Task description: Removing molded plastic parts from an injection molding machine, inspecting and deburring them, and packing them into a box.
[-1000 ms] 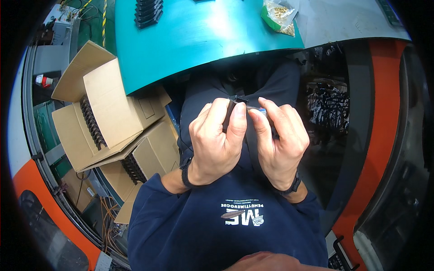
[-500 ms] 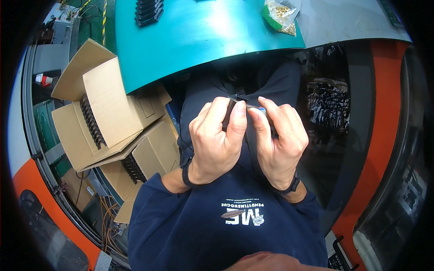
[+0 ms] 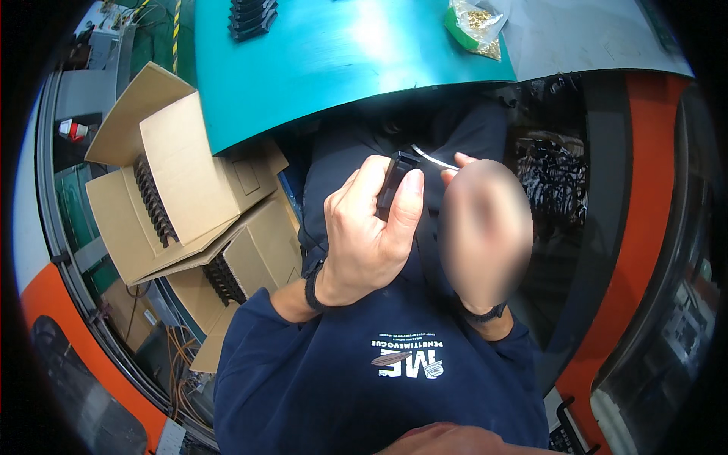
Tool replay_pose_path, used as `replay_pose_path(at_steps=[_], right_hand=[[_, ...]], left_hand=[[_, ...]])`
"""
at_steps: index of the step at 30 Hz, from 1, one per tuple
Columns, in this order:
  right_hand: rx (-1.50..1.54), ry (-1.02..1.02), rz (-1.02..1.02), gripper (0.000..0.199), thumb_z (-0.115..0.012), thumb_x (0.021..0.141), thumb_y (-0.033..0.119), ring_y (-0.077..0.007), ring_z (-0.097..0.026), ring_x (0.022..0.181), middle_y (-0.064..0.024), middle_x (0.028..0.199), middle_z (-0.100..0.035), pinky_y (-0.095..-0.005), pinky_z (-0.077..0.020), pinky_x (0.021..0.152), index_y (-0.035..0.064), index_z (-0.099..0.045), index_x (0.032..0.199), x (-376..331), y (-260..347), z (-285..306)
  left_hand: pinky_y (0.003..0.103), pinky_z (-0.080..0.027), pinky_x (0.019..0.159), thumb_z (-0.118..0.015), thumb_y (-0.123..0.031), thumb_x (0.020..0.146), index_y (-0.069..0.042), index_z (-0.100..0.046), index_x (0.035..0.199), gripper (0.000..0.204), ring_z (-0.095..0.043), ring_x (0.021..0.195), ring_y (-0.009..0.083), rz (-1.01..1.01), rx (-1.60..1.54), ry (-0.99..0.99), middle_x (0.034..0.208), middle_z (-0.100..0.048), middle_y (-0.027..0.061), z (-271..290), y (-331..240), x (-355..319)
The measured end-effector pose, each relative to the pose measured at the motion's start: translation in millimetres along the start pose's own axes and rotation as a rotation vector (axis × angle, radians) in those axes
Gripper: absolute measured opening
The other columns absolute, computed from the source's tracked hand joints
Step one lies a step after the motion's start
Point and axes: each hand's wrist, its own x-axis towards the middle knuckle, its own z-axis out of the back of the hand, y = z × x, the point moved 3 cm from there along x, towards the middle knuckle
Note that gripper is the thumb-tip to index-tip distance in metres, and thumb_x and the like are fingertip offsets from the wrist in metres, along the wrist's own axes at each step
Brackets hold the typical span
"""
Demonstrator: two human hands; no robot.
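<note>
Above my lap, my left hand (image 3: 371,224) is closed around a black plastic part (image 3: 396,180), with the thumb pressed along its side. The part's squared upper end sticks out past the fingers. To the right, my right hand (image 3: 485,227) is mostly blurred, but its fingertips show at the top. A thin, curved, silvery strip-like tool (image 3: 434,158) reaches out of those fingertips toward the black part. Its tip is close to the part's upper end; whether they touch I cannot tell. The rest of the tool is hidden in the hand.
Ahead is a teal tabletop (image 3: 318,68) with a row of stacked black parts (image 3: 252,18) and a clear-and-green bag of small brass-coloured pieces (image 3: 478,29). Open cardboard boxes (image 3: 178,152) holding black parts stand at my left. An orange machine frame (image 3: 644,189) rises at right.
My right hand has drawn back to the right, away from the left. The silvery tool now shows between the hands. The left hand still grips the black part, its upper end now more exposed.
</note>
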Motion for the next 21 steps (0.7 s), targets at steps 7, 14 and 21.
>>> replay_pose_path(at_steps=[7, 14, 21], right_hand=[[-0.008, 0.022, -0.115, 0.014, -0.073, 0.084, 0.005, -0.0231, -0.062, 0.068, -0.0125, 0.077, -0.063, -0.0307, -0.0463, 0.062, -0.0031, -0.069, 0.094, 2, -22, 3], [0.015, 0.155, -0.227, 0.012, -0.066, 0.090, 0.006, -0.0201, -0.063, 0.072, -0.0137, 0.080, -0.065, -0.0301, -0.0477, 0.066, -0.0044, -0.068, 0.097, -13, -40, -7], [-0.049, 0.251, -0.328, 0.020, -0.064, 0.094, 0.013, -0.0179, -0.065, 0.079, -0.0139, 0.088, -0.071, -0.0296, -0.0503, 0.074, -0.0059, -0.069, 0.100, -29, -59, -8]], left_hand=[[0.023, -0.031, 0.051, -0.055, -0.020, 0.099, -0.001, -0.054, 0.070, 0.034, -0.039, 0.058, 0.0035, 0.031, 0.081, -0.016, 0.061, -0.047, -0.0024, 12, 40, 37], [0.043, -0.042, 0.074, -0.059, -0.024, 0.090, -0.005, -0.064, 0.072, 0.027, -0.059, 0.063, 0.0330, -0.348, 0.804, -0.323, 0.065, -0.062, 0.0151, 85, 109, 127], [0.055, -0.032, 0.100, -0.060, -0.026, 0.080, -0.008, -0.064, 0.091, 0.022, -0.059, 0.100, 0.0292, -0.333, 1.168, -0.238, 0.091, -0.061, 0.0116, 119, 145, 181]])
